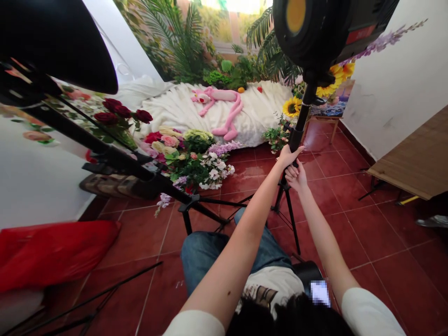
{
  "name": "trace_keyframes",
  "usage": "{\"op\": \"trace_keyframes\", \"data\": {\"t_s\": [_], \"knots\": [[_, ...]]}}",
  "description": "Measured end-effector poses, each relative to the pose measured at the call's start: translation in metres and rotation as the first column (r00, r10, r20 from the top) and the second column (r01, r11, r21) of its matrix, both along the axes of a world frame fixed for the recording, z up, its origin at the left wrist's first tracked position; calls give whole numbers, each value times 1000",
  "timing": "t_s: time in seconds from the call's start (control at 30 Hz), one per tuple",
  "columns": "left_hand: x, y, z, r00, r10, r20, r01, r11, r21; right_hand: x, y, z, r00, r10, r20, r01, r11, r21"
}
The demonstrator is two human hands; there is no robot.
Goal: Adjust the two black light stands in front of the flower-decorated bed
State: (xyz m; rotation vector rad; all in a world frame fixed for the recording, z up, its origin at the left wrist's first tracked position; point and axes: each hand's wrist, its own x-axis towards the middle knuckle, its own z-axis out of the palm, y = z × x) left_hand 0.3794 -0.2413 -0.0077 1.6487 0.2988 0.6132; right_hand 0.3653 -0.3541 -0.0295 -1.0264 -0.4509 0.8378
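A black light stand [299, 122] rises in front of me, with a studio light [325, 32] on top that is cut off by the upper edge. My left hand [289, 156] is wrapped round the stand's pole, its thumb pointing to the right. Just below it, my right hand [296, 176] has its fingers curled at the same stand, near the top of the legs. Whether those fingers hold the pole or a knob on it is hidden. The stand's tripod legs [293, 219] stand spread on the floor beyond my knees.
Another black stand [122, 161] with a dark lamp shade [63, 44] slants across the left. A pink plush toy [224, 98] lies on a white blanket [259, 107]. Artificial flowers [196, 158] stand before it. A red bag [56, 249] and a brown board [416, 149] flank the tiled floor.
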Motion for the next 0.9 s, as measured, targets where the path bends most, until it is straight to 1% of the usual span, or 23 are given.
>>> {"op": "trace_keyframes", "data": {"t_s": [0.03,0.07,0.13,0.17,0.2,0.23,0.27,0.3,0.33,0.37,0.4,0.43,0.47,0.5,0.53,0.57,0.63,0.77,0.87,0.9], "knots": [[-1,0,0,1000,3,1,-3,1000,0,-1,0,-1,1000,2,-15,-2,1000,14],[-1,0,1,1000,3,1,-3,1000,-3,0,-2,-2,1000,20,-21,-20,1000,-5],[-1,-1,1,1000,-5,4,5,1000,-15,6,-6,-4,999,37,-6,-37,991,-125],[0,-1,1,1000,-11,6,11,1000,-24,10,-9,-5,1000,6,31,0,978,-207],[0,-1,1,1000,-15,5,16,999,-31,14,-13,-5,994,-46,103,73,957,-282],[1,-1,1,1000,-19,4,20,999,-35,17,-16,-5,971,-110,215,178,927,-331],[1,-1,1,1000,-22,1,22,999,-35,20,-20,-4,920,-166,355,294,890,-347],[1,-1,2,1000,-21,-2,21,999,-31,23,-24,-1,840,-197,506,400,855,-331],[2,-1,2,1000,-19,-5,19,1000,-25,24,-28,3,740,-188,646,476,825,-304],[2,-1,2,1000,-16,-6,16,1000,-21,24,-30,9,633,-136,762,522,802,-291],[2,-1,2,1000,-10,-4,10,1000,-21,24,-32,16,534,-49,844,552,777,-303],[1,-2,3,1000,-4,2,4,1000,-24,24,-34,24,451,63,890,574,743,-343],[1,-2,3,1000,3,9,-3,1000,-29,23,-33,33,388,187,902,592,699,-400],[1,-2,3,1000,10,17,-9,999,-33,21,-32,41,346,304,888,609,647,-459],[1,-2,3,1000,14,24,-13,999,-34,20,-30,48,320,403,857,625,590,-511],[0,-2,3,1000,14,27,-13,999,-30,19,-28,54,302,475,826,642,539,-545],[0,-2,3,1000,2,28,-2,1000,-18,17,-22,63,268,559,785,678,469,-566],[1,-1,1,999,-9,34,9,1000,-16,12,-14,70,194,649,735,731,404,-550],[2,-1,0,999,13,32,-13,1000,-19,6,-12,72,178,707,684,756,347,-555],[2,-1,-1,999,16,29,-15,1000,-19,4,-12,73,172,719,673,757,340,-557]]}}
